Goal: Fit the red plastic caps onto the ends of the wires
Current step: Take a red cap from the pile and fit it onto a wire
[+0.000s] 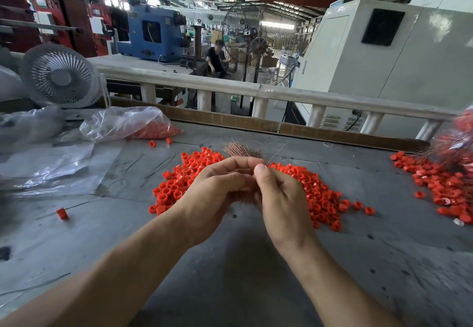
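Observation:
A heap of loose red plastic caps [179, 186] spreads over the grey table [230, 275] under and around both hands. My left hand [217, 188] grips a bundle of thin copper-coloured wires [242, 150], whose ends fan out beyond my fingers. My right hand [279, 193] sits against the left, its thumb and fingers pinching a single thin wire [275, 154] drawn from the bundle. Whether either hand also holds a cap is hidden.
A second pile of red caps [442, 188] with capped wires [458, 145] lies at the right edge. A clear bag of caps [133, 124] and plastic sheets lie far left, before a white fan [60, 76]. A stray cap [62, 213] and loose wires [156, 166] lie left.

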Demonstrator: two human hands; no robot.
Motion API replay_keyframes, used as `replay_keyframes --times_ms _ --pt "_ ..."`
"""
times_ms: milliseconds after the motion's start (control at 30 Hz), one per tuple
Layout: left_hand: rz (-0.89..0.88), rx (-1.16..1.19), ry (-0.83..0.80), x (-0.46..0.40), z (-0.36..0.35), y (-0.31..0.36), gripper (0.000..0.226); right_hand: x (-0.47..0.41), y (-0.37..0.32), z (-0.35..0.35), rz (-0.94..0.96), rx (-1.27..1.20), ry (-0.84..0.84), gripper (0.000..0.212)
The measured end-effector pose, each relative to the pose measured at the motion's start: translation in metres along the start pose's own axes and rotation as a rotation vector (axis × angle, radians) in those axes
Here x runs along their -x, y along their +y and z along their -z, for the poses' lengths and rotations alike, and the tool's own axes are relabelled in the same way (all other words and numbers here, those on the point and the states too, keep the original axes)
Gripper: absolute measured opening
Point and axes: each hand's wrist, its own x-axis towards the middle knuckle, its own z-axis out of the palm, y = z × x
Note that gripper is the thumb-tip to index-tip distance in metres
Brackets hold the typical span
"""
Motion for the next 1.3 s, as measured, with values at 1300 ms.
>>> replay_keyframes --times_ms 1300 --pt "0.145 0.125 0.080 0.000 -0.002 0.001 0.024 -0.002 0.006 -0.003 0.155 0.400 -0.005 0.049"
